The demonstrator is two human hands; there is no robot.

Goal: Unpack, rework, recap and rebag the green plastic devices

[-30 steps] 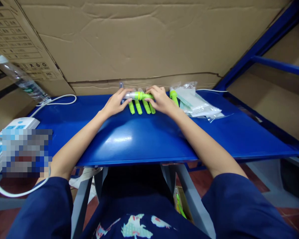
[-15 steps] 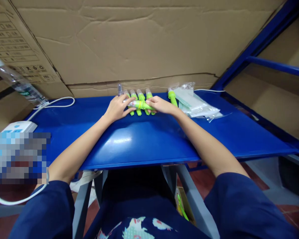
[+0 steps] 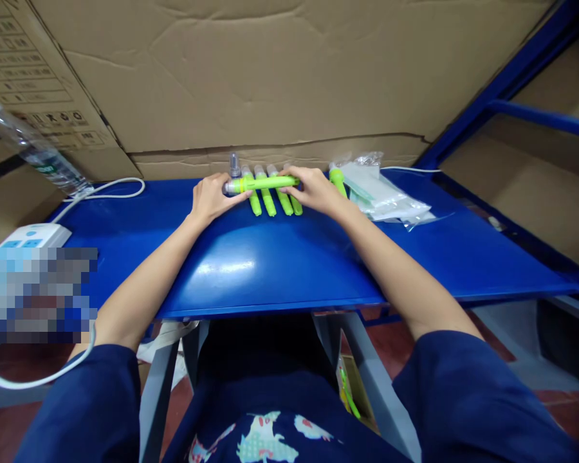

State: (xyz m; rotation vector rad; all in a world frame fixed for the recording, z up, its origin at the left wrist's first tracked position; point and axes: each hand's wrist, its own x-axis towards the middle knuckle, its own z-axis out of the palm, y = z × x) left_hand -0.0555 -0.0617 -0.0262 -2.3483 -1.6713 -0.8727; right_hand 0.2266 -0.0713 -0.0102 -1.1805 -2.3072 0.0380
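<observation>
My left hand (image 3: 208, 199) pinches the clear-capped left end of a lime-green pen-shaped device (image 3: 269, 183) with a yellow ring. My right hand (image 3: 313, 188) grips its other end between thumb and fingers. The device lies nearly level, crosswise above several similar green devices (image 3: 269, 204) lined up side by side on the blue table (image 3: 270, 270). Part of that row is hidden behind the held one. Just beyond my left fingers, a loose clear cap (image 3: 234, 164) stands upright. Another green device (image 3: 337, 182) rests right of my right hand.
Clear plastic bags (image 3: 381, 190) with white and pale green contents lie at the right. A water bottle (image 3: 43, 154), a white cable (image 3: 120, 186) and a power strip (image 3: 33, 243) are at the left. A cardboard wall (image 3: 270, 77) closes off the back.
The held device has shifted left and turned level, showing more of its green body. My left hand has moved left with the capped end, and my right hand now grips nearer the other end.
</observation>
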